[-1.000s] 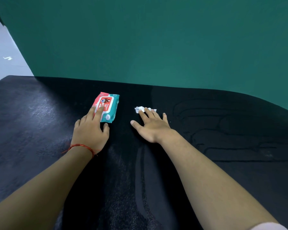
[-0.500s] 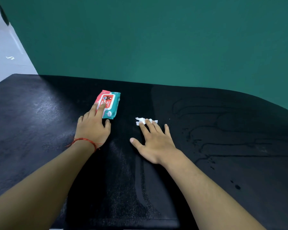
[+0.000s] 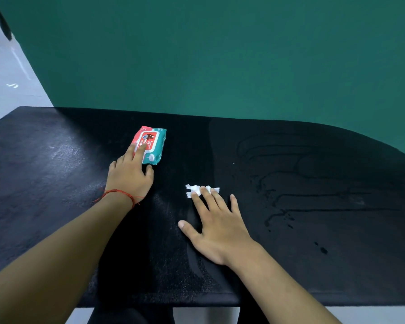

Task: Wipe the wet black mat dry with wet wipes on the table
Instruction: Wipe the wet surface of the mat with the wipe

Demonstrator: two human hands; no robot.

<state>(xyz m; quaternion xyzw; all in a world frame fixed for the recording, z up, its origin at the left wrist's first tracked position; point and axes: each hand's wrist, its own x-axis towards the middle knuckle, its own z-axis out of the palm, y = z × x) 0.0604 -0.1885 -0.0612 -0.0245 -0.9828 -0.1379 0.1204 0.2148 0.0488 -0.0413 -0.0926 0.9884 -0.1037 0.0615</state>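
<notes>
The wet black fabric mat [image 3: 313,258] spreads wide, with dark water streaks [image 3: 318,195] on its right part. Near its middle, a crumpled white wet wipe [image 3: 193,190] lies under the straight, released fingers [image 3: 208,198] of the right hand [image 3: 220,226]. Farther left, the left hand [image 3: 129,177] rests flat, fingers unclenched, on a red-and-teal wipes pack [image 3: 154,142].

Only "W" reads on the wipes pack [image 3: 153,142].
</notes>
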